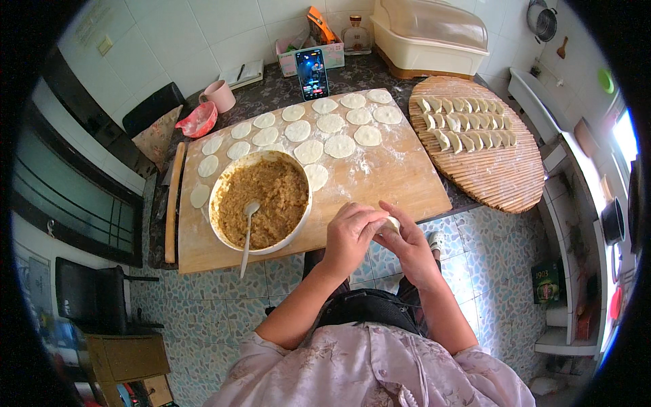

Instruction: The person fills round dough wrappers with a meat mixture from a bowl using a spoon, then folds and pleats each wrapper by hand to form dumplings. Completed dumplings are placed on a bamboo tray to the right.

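Note:
A pale dough dumpling (390,224) is held between my two hands, just off the front edge of the wooden board (391,183). My left hand (353,231) pinches its near side with thumb and fingers, while my right hand (409,246) cups it from the other side; much of it is hidden by fingers. To the left stands a white bowl (307,216) of brown minced filling (269,191), with a metal spoon (248,229) resting in it. Several round dough wrappers (339,146) lie spread over the floured board.
A round slatted tray (488,178) at right bears rows of folded dumplings (473,121). A rolling pin (175,203) lies along the board's left edge. Behind stand a lit phone (312,75), a pink mug (219,96), a red bowl (198,120) and a lidded cream container (430,46).

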### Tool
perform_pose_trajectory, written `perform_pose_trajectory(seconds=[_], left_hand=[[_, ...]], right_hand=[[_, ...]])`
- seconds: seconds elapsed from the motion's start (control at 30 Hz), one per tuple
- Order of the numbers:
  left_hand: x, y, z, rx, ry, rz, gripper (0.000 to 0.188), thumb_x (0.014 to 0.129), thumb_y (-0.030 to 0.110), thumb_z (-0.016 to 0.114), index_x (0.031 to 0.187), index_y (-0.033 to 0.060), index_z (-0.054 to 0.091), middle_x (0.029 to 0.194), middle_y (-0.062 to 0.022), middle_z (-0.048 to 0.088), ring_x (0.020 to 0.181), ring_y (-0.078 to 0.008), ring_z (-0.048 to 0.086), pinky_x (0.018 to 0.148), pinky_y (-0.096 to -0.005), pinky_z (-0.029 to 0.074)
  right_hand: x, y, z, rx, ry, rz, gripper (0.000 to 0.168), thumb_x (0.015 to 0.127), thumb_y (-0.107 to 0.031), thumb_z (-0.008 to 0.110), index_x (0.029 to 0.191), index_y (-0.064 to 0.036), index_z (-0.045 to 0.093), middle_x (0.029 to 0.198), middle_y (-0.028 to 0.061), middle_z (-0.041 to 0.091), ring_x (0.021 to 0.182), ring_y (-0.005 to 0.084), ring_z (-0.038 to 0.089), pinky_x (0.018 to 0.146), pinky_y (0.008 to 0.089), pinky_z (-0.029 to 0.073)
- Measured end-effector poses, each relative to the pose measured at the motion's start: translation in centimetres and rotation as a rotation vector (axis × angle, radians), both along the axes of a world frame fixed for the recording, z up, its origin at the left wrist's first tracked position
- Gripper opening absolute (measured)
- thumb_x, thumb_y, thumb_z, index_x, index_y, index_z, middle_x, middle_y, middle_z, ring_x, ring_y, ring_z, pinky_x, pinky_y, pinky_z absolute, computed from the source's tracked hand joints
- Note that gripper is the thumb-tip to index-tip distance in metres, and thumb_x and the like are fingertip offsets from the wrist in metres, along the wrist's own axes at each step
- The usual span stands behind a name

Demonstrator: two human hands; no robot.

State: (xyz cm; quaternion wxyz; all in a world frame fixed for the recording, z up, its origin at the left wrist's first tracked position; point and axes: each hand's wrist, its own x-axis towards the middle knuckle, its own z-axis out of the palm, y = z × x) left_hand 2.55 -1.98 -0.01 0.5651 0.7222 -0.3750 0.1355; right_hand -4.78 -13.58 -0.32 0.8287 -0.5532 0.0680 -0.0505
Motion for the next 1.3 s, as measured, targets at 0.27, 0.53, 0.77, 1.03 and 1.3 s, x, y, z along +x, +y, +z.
perform_pose_trajectory(seconds=[0.27, 0.53, 0.77, 1.03, 1.3], left_hand=[[0.4, 0.1, -1.1, 0.022, -0.067, -0.029, 0.013, 0.073, 0.003, 0.067, 0.085, 0.0030, 0.065, 0.079, -0.0098, 0.061, 0.072, -0.0224, 0.059, 0.063, -0.0310, 0.047], [0.5, 0.4, -1.1, 0.056, -0.011, -0.044, 0.013, 0.072, 0.005, 0.068, 0.084, 0.0030, 0.066, 0.081, -0.0096, 0.061, 0.073, -0.0213, 0.059, 0.063, -0.0298, 0.047], [-0.2, 0.0, 0.2, 0.004, 0.075, -0.010, 0.011, 0.074, 0.005, 0.066, 0.085, 0.0025, 0.066, 0.082, -0.0100, 0.061, 0.075, -0.0213, 0.058, 0.065, -0.0315, 0.047], [0.0, 0.3, -0.9, 0.037, 0.062, -0.015, 0.013, 0.076, 0.008, 0.064, 0.089, 0.0034, 0.065, 0.084, -0.0117, 0.060, 0.075, -0.0271, 0.057, 0.066, -0.0340, 0.046], [-0.3, 0.3, -0.9, 0.043, 0.027, 0.069, 0.016, 0.077, 0.009, 0.065, 0.091, 0.0017, 0.064, 0.078, -0.0101, 0.060, 0.069, -0.0199, 0.057, 0.061, -0.0302, 0.045]], right_hand=[[0.0, -0.2, -0.4, -0.100, 0.019, 0.015, 0.043, 0.087, -0.011, 0.055, 0.126, 0.000, 0.040, 0.109, 0.0062, 0.055, 0.101, 0.0118, 0.053, 0.089, 0.0265, 0.042], [0.0, -0.1, -0.1, -0.075, 0.022, 0.016, 0.045, 0.085, -0.007, 0.056, 0.126, 0.001, 0.040, 0.108, 0.0064, 0.055, 0.100, 0.0120, 0.052, 0.087, 0.0268, 0.043], [-0.1, -0.2, 0.3, -0.054, 0.023, -0.021, 0.047, 0.083, -0.007, 0.059, 0.126, 0.002, 0.041, 0.108, 0.0072, 0.055, 0.100, 0.0120, 0.052, 0.087, 0.0256, 0.042], [-0.2, -0.2, 0.0, 0.043, 0.018, -0.040, 0.043, 0.082, -0.006, 0.059, 0.122, 0.002, 0.045, 0.107, 0.0072, 0.056, 0.096, 0.0125, 0.055, 0.086, 0.0253, 0.042], [-0.5, 0.0, 0.5, 0.220, 0.011, -0.034, 0.043, 0.084, -0.005, 0.057, 0.123, 0.001, 0.042, 0.105, 0.0067, 0.057, 0.097, 0.0132, 0.055, 0.085, 0.0248, 0.043]])
